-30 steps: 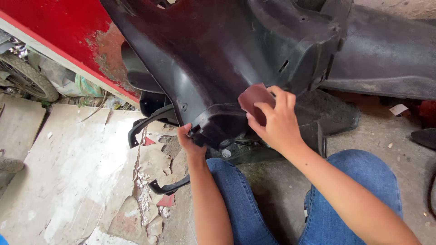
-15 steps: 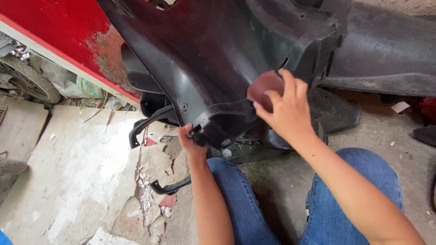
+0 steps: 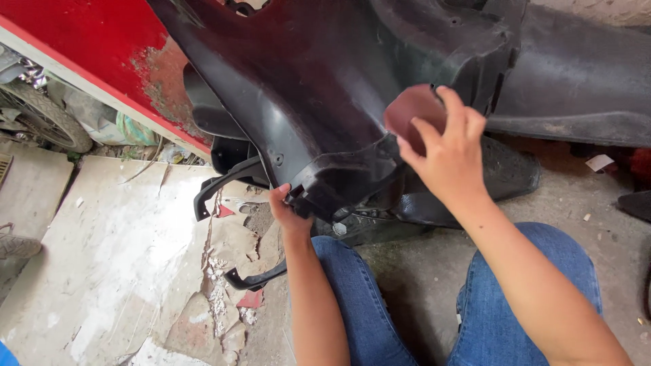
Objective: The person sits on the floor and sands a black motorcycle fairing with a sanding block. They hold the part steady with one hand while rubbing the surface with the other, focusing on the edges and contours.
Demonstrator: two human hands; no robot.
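Pressing sandpaper (image 3: 411, 112) under right hand (image 3: 449, 159), black panel (image 3: 305, 88)

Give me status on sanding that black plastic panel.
Mid-job. Right hand presses reddish sandpaper on the black panel; left hand grips its lower edge. Surface looks dull and scuffed around the pad. How much remains unsanded can't be told.

Red panel (image 3: 74, 41), tyre (image 3: 51, 122), cracked floor (image 3: 122, 271)
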